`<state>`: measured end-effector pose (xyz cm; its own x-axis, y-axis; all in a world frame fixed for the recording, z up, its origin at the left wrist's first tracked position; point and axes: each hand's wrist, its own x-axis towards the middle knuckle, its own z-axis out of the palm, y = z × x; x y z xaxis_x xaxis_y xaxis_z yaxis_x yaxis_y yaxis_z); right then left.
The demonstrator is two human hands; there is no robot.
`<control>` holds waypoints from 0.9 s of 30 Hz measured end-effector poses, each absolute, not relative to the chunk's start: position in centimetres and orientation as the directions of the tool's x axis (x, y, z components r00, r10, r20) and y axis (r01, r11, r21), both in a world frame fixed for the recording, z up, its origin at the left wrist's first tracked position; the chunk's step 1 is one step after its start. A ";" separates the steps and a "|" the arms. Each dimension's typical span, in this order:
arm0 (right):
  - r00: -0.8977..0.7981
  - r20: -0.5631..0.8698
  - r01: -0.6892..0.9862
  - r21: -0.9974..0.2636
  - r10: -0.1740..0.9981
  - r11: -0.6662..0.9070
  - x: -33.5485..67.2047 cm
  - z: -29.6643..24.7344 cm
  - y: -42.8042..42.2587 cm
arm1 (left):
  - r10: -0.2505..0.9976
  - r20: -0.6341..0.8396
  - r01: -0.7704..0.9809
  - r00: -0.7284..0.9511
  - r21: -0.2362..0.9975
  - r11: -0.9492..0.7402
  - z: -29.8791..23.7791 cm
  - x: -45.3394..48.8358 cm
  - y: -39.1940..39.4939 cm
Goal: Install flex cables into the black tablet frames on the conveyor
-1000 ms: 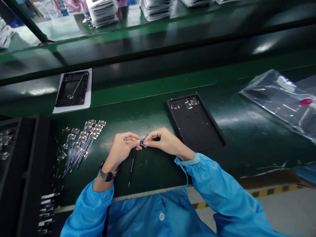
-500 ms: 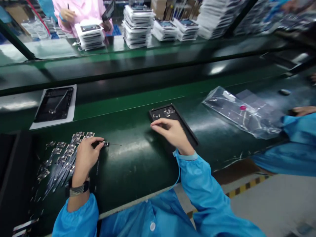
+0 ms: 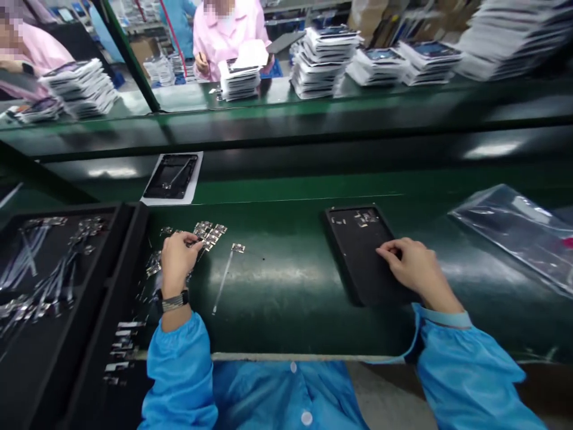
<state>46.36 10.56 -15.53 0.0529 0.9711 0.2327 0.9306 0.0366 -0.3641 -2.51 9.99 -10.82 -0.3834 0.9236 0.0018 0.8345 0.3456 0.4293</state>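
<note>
My left hand (image 3: 176, 260), its fingers closed in a pinch, is at a pile of small circuit boards (image 3: 210, 234) with thin ribbon cables. What its fingertips hold, if anything, cannot be made out. Just right of the pile, one small circuit board (image 3: 238, 248) lies apart on the green bench, its pale ribbon cable stretching toward me. Over the right side of a shallow black tray (image 3: 364, 272) is my right hand (image 3: 414, 269), thumb and forefinger pinched together; anything between them is too small to see. Several tiny parts (image 3: 367, 218) lie at the tray's far end.
A black foam tray (image 3: 27, 334) with more cabled boards stands at the left. Beyond the pile, a black device shell (image 3: 172, 176) lies on white sheet. A clear plastic bag (image 3: 523, 230) is at the right. People in pink work behind stacks (image 3: 324, 63) across the bench.
My left hand has let go of the small circuit board and moved back to the pile. My right hand has shifted toward the near right side of the black tray. The view has turned left.
</note>
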 end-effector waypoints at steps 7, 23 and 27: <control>0.206 0.127 0.653 -0.756 0.970 -0.039 44.3 -12.4 9.2 | 0.928 -0.033 0.845 -0.370 0.403 0.351 -12.2 -1.8 10.5; -0.229 -0.032 0.278 -0.960 0.973 0.034 32.0 -8.6 10.1 | 0.947 -0.075 -0.131 -0.312 0.991 0.036 -6.7 -0.2 8.4; -0.320 0.133 0.395 -0.881 0.938 0.260 30.0 -9.4 10.2 | 0.969 -0.244 -0.325 -0.037 0.920 0.220 -7.9 4.4 9.0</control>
